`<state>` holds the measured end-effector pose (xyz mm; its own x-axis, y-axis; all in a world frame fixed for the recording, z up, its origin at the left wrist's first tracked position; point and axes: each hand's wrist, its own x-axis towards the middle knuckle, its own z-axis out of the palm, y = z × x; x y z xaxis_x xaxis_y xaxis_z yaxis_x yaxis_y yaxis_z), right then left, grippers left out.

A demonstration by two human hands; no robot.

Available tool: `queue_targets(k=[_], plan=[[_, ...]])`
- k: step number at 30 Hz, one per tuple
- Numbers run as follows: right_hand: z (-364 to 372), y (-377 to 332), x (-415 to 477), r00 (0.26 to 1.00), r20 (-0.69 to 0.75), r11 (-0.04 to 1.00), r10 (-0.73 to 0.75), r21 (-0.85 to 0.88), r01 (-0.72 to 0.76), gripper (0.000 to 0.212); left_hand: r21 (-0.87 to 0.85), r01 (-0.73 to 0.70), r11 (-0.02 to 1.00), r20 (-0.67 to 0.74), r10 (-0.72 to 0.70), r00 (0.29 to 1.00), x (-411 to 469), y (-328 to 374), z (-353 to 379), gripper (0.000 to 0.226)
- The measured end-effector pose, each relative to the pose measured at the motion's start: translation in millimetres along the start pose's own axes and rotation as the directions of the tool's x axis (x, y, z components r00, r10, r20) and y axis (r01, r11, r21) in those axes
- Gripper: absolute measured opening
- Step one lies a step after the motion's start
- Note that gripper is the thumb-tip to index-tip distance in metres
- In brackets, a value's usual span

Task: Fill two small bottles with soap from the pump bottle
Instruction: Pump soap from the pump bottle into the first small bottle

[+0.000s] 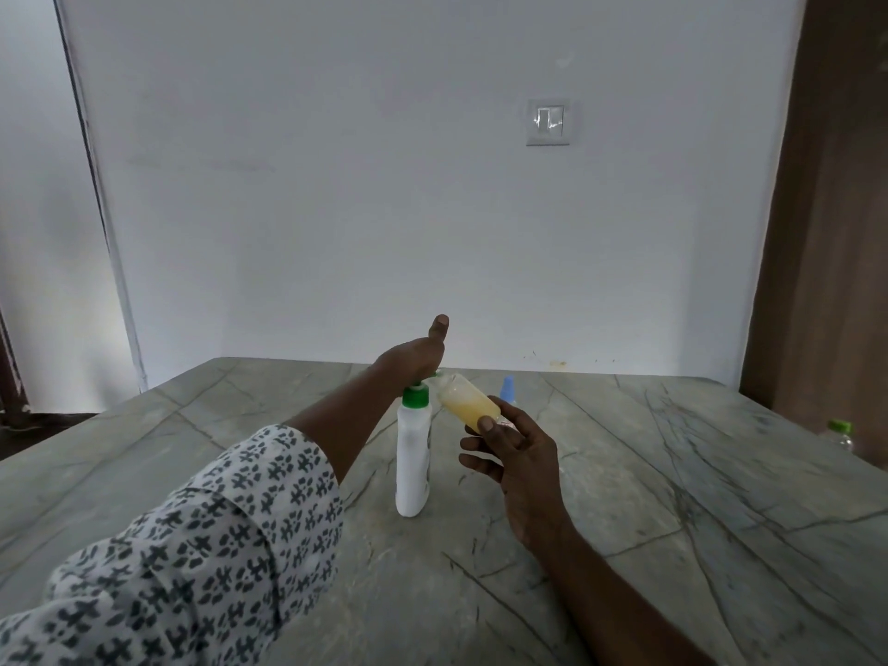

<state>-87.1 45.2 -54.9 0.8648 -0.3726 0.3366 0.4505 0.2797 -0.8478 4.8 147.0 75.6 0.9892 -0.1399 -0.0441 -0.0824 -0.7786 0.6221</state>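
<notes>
A white pump bottle [412,463] with a green pump top stands upright in the middle of the marble table [672,497]. My left hand [417,354] lies flat on the pump head, thumb raised, fingers not wrapped around anything. My right hand [516,456] holds a small clear bottle [468,401] tilted, its mouth up against the pump spout. Yellowish soap fills the lower part of that small bottle. Behind my right hand stands a second small bottle with a blue cap [507,388], mostly hidden.
A clear bottle with a green cap [840,434] shows at the table's right edge. A white wall rises behind the far edge of the table, with a switch plate [548,121]. A brown door frame stands at the right.
</notes>
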Motion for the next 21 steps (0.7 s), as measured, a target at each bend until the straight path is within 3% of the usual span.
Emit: queue_targets(k=[4,9,14,21], plan=[[1.6,-1.1,-0.5,1.000,0.006,0.999,0.021,0.024,-0.021,0.029,0.023,-0.006,1.000,0.001,0.006,1.000,-3.7,5.4,-6.6,0.088],[3.8,-1.1,-4.5,0.984,0.102,0.960,0.144,0.227,-0.164,0.021,0.086,-0.018,0.996,-0.008,0.019,1.000,-4.7,8.8,-7.4,0.087],[7.7,0.8,-5.9,0.957,0.182,0.937,0.224,0.230,-0.263,0.026,0.058,-0.010,0.998,0.000,0.010,1.000,-6.6,9.2,-9.0,0.087],[7.8,1.2,-6.0,0.951,0.207,0.929,0.230,0.246,-0.278,0.023,0.017,0.006,1.000,0.008,-0.006,1.000,-4.8,7.1,-9.8,0.088]])
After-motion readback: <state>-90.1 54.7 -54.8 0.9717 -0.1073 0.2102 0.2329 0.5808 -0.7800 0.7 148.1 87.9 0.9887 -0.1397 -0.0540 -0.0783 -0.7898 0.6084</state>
